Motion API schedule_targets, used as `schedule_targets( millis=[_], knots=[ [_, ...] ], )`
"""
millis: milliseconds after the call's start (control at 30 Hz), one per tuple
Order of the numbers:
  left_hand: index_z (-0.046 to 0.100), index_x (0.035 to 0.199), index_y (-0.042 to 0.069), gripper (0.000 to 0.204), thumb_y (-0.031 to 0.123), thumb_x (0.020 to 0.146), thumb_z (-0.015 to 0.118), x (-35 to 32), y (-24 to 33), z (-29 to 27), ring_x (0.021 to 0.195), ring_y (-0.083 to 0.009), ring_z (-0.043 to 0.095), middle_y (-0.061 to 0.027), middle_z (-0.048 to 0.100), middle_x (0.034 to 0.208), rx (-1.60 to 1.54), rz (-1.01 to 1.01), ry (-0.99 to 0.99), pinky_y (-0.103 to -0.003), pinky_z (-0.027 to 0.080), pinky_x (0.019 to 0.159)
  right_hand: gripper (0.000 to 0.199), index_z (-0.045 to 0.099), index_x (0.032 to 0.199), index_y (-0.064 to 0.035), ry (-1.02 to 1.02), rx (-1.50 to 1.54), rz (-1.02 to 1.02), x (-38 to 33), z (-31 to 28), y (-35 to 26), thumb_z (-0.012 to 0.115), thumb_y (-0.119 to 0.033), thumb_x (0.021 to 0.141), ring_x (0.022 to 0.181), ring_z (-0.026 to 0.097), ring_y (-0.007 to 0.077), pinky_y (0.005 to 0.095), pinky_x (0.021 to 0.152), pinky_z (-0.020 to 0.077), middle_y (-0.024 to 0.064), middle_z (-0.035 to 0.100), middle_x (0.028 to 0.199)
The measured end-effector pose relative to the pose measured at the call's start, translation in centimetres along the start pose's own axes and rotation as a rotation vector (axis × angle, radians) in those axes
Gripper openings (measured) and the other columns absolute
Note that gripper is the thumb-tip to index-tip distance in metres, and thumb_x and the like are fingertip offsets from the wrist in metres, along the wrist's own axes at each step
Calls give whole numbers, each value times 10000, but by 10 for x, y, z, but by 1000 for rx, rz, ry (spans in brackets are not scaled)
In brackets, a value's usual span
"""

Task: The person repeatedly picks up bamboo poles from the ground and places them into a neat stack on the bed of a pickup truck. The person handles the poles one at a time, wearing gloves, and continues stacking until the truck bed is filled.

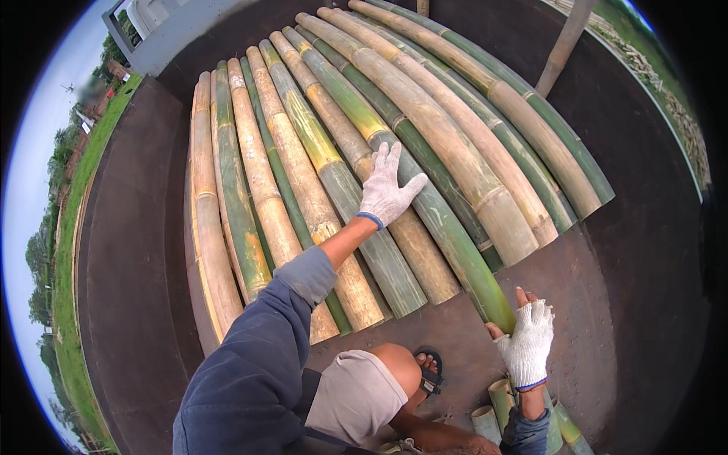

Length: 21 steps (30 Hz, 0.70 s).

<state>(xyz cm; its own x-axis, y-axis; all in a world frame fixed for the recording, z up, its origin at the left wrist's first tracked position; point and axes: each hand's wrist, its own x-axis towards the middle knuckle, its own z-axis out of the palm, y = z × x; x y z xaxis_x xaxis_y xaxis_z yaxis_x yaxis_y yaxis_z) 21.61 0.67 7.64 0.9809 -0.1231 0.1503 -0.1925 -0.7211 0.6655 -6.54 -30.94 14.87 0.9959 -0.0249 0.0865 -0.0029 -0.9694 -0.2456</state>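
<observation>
A row of cut bamboo poles, green and tan, lies side by side and slanting away from me. My left hand, in a pale knitted glove, rests with fingers spread across a green bamboo pole in the middle. The near end of that same pole is in my right hand. My right glove is white and leaves the fingertips bare. Its thumb lies on the left of the pole's end, with the fingers over the other side; the palm hides part of the end.
Dark walls of a truck bed enclose the poles. More bamboo ends are by my right forearm at the bottom. An upright bamboo post leans at the far right. My sandalled foot is on the brown floor.
</observation>
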Motion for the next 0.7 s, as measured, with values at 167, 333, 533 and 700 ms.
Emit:
schedule_targets(
  millis=[167,333,533,700],
  knots=[
    [166,1757,-2,1380,646,791,910,25,21,27,1623,-499,322,-371,191,1772,-102,-353,128,-461,325,1324,1002,589,1455,-29,-545,375,343,-74,-14,44,1029,-481,676,1079,748,435,509,907,610,223,677,1264],
    [113,1728,-96,1363,249,692,928,42,30,26,1438,-426,575,-369,457,1635,-562,-462,217,-443,500,1190,870,591,1443,-52,-268,241,239,-112,-4,34,996,-329,724,1062,732,446,506,878,612,230,664,1231],
    [121,1721,-123,1313,359,803,926,52,79,26,1574,-408,418,-375,357,1697,-660,-286,253,-412,368,1294,1003,556,1560,-131,-210,102,398,-127,-78,52,1001,-290,676,1139,683,509,582,1011,561,249,666,1280],
    [180,1728,-97,1201,384,903,909,114,112,46,1528,-370,484,-311,352,1731,-738,26,269,-393,413,1255,916,556,1559,-119,-74,-47,338,13,-97,88,960,-187,740,1096,723,455,534,912,610,233,634,1307]
  ],
)
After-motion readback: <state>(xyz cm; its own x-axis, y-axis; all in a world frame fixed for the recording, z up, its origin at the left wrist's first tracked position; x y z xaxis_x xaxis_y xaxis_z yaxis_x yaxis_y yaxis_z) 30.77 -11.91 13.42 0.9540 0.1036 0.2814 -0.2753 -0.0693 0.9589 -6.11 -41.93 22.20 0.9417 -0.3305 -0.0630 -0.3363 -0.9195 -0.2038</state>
